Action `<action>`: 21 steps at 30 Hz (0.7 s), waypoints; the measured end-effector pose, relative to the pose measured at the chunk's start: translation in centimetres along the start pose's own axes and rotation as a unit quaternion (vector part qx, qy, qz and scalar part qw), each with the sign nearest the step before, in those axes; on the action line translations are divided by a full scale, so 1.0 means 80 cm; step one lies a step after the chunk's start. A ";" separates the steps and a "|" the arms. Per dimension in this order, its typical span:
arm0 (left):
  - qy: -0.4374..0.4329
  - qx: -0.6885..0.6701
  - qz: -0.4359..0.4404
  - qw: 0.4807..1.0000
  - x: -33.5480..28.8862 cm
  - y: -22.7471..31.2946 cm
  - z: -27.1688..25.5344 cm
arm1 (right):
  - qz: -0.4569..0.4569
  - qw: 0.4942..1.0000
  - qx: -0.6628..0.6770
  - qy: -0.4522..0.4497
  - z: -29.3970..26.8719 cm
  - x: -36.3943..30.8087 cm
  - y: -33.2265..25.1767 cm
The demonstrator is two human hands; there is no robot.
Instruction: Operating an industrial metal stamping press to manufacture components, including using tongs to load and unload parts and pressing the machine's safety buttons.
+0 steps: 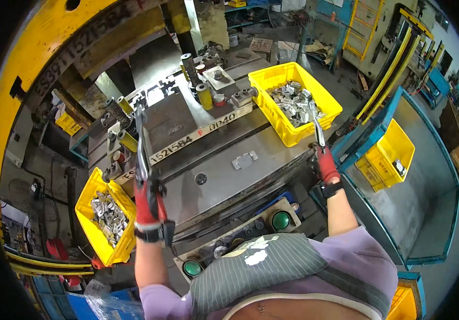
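Tongs are in both your gloved hands, and the long reach of these tools probably explains the grip: it holds your fingers back from the machine's working area. Your left hand (149, 202) is wrapped around the left tool (142, 154), which points away from you toward the die (176, 125) and its upright guide posts (204, 96); whether its tip grips anything, you cannot tell from here. Your right hand (326, 164) is closed around the right tool (319, 134), whose tip is over the small metal pieces (295, 109) in the right bin (273, 118). A piece may be pinched there, but the clutter hides it.

That yellow bin sits on the right of the press bed (221, 184), likely so your right arm reaches it without a step. The left bin (124, 252), also holding metal pieces, stands at the near left, beside your left forearm, seemingly for the same convenience. Two green buttons (281, 220) are set well apart close to your body, perhaps so that each needs its own hand. A flat metal plate (245, 160) lies on the bed between your arms.
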State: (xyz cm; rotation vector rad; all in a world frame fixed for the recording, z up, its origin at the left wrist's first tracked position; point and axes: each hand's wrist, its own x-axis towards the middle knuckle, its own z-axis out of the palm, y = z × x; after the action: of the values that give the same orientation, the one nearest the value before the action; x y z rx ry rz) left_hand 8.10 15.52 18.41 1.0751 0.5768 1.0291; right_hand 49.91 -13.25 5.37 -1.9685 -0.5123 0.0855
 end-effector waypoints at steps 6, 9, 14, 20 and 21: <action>0.180 0.073 -0.013 0.981 -0.144 0.003 -0.074 | 0.105 0.939 0.311 -0.103 0.023 -0.024 0.014; 0.234 0.076 0.060 0.967 -0.188 0.030 -0.083 | 0.139 0.931 0.326 -0.088 0.025 -0.053 -0.010; 0.336 0.131 0.039 0.932 -0.244 0.020 -0.166 | -0.053 0.982 0.173 -0.045 0.073 -0.085 -0.008; 0.304 0.083 0.017 0.949 -0.242 0.025 -0.166 | 0.126 0.947 0.231 -0.184 0.101 -0.126 0.038; 0.314 0.074 0.027 0.946 -0.233 0.023 -0.152 | 0.094 0.958 0.203 -0.179 0.098 -0.134 0.044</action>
State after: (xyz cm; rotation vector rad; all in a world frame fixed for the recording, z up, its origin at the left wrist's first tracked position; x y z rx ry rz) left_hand -10.59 4.36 13.63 0.8824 1.1577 1.4035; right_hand 39.05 -12.02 -2.99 -1.5948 -0.4908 0.6289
